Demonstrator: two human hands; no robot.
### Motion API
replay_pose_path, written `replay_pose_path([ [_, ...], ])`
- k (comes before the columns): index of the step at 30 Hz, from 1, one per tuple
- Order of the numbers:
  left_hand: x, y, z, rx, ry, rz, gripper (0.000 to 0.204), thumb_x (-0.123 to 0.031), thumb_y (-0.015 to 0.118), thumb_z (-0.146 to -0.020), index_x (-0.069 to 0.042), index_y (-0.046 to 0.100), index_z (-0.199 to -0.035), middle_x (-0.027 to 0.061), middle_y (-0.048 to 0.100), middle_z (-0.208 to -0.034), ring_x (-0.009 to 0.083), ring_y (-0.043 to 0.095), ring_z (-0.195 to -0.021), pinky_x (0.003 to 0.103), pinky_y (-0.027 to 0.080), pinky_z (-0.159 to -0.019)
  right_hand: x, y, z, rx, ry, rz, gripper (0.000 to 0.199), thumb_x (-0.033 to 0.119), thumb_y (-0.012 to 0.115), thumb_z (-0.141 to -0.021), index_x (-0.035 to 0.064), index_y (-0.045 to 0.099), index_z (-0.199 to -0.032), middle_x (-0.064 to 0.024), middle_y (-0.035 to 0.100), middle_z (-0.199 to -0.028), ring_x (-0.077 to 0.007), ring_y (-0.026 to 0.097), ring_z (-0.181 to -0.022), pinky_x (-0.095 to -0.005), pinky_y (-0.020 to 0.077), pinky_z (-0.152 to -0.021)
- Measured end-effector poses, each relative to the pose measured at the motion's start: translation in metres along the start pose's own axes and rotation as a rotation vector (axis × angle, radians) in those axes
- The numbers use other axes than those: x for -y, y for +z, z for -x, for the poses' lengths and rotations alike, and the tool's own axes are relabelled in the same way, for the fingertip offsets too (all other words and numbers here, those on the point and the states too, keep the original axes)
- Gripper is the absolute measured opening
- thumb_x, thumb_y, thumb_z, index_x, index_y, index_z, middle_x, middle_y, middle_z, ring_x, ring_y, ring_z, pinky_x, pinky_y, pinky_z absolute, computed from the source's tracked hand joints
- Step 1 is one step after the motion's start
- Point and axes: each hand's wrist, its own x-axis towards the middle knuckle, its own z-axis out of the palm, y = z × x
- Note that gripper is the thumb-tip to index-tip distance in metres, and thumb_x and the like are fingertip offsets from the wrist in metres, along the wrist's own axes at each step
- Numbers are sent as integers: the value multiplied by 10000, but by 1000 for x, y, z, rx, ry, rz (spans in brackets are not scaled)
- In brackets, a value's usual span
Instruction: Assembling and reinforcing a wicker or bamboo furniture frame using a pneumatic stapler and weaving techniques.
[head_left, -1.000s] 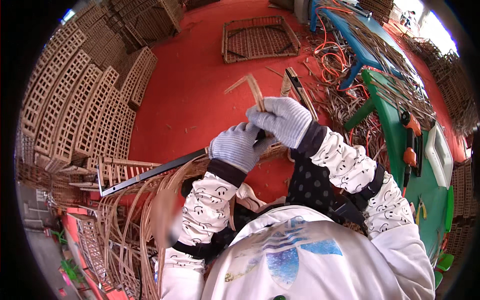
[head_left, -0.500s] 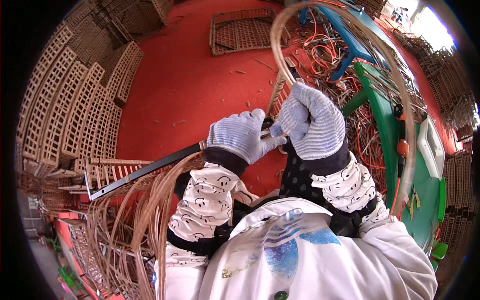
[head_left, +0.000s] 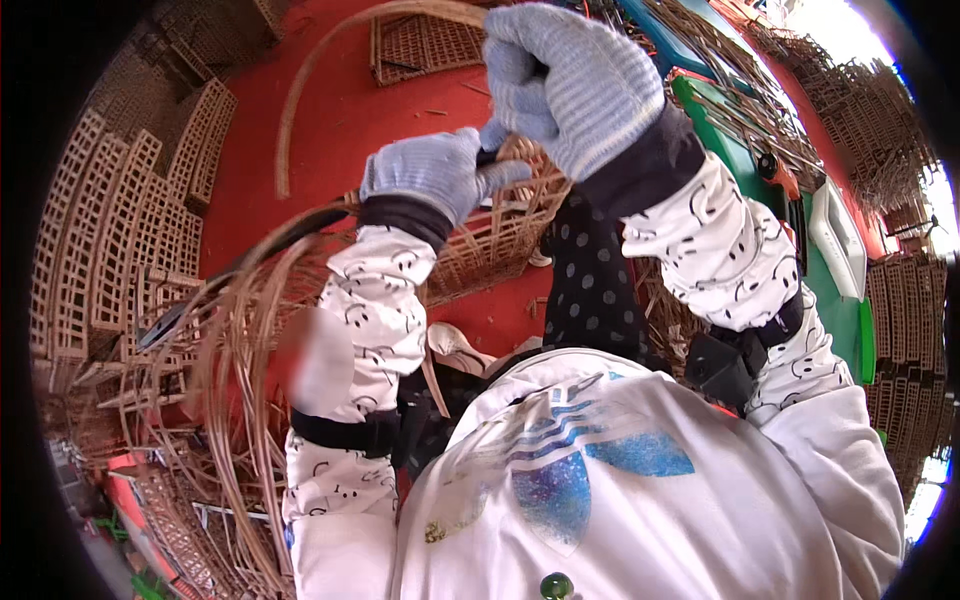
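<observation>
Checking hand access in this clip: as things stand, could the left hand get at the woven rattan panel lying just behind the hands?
Probably yes. The left hand hangs just in front of the woven rattan panel, nothing between them, but its fingers are closed on a dark-handled tool, so it isn't free to take it.

A long, thin, tan rattan cane strip arcs in a wide loop over the red floor, its upper end gripped in the right hand's grey knit glove. A slim dark metal blade is gripped at one end in the left hand's grey knit glove and slants down to the left, crossing a sheaf of bent rattan strands.
</observation>
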Motion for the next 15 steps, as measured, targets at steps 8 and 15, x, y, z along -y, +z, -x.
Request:
replay_pose_path([
  [8, 26, -4, -69, 253, -74, -186, 642, -700, 410, -711, -127, 620, -912, 106, 636, -774, 283, 615, -731, 413, 487, -644, -56, -8, -36, -17, 231, -1026, 319, 249, 433, -898, 16, 525, -700, -74, 521, -545, -173, 502, -464, -273, 416, -451],
  [15, 73, -18, -102, 258, -156, -173, 696, -737, 390, -690, -128, 601, -956, 149, 616, -858, 328, 582, -832, 429, 456, -719, -106, 12, -20, -432, -91, -639, 192, 186, 481, -831, 22, 566, -883, -112, 604, -770, -228, 610, -700, -316, 494, -615],
])
